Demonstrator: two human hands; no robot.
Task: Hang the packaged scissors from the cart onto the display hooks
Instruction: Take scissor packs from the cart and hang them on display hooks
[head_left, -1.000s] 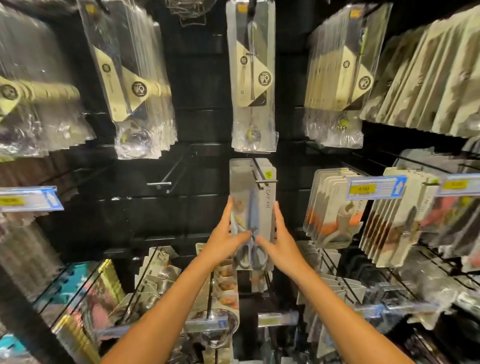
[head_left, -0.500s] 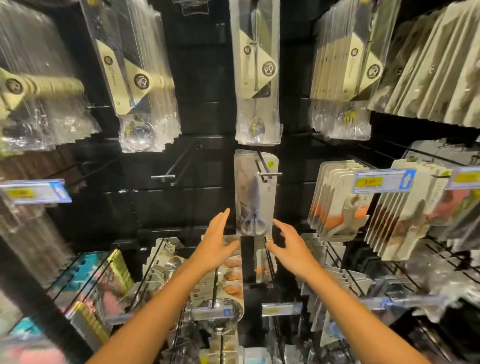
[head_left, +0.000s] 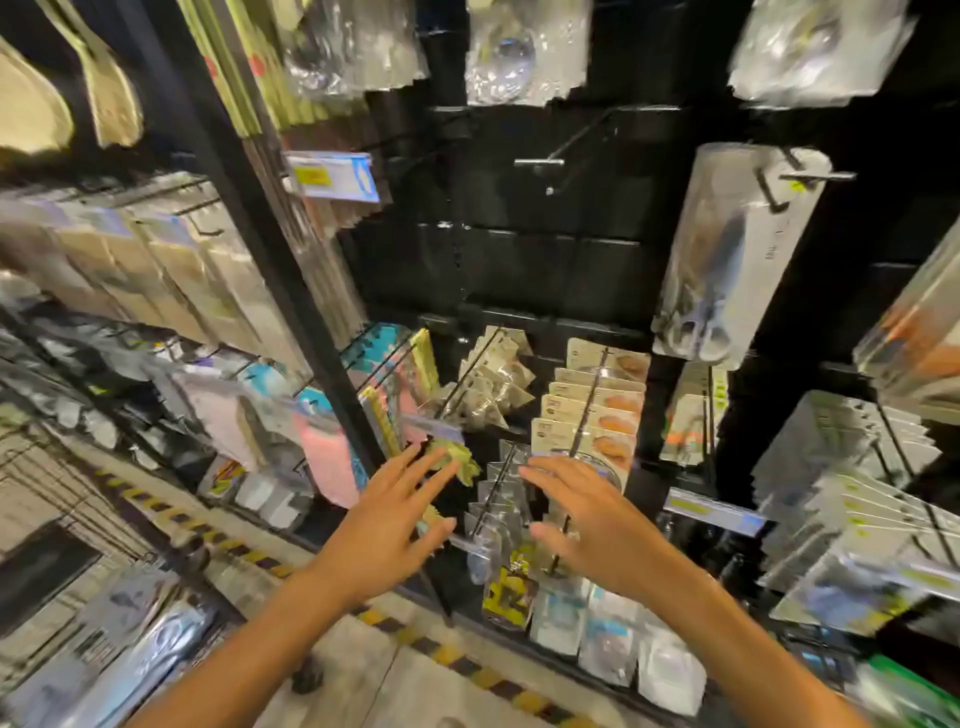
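Two hands empty | left hand (head_left: 387, 525) and right hand (head_left: 589, 525) fingers spread, holding nothing | scissors pack (head_left: 737, 260) hangs on hook (head_left: 802, 176), upper right | likely light, stiff, slick plastic; grip by side edges.

Bare hook (head_left: 540, 162) left of scissors pack (head_left: 727, 260): free; packed pegs (head_left: 587, 410) crowd below.

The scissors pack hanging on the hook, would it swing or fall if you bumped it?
The scissors pack would probably swing, since it hangs only from its top on the hook. It likely stays on, threaded well behind the tip. Its glossy wrap looks slippery.
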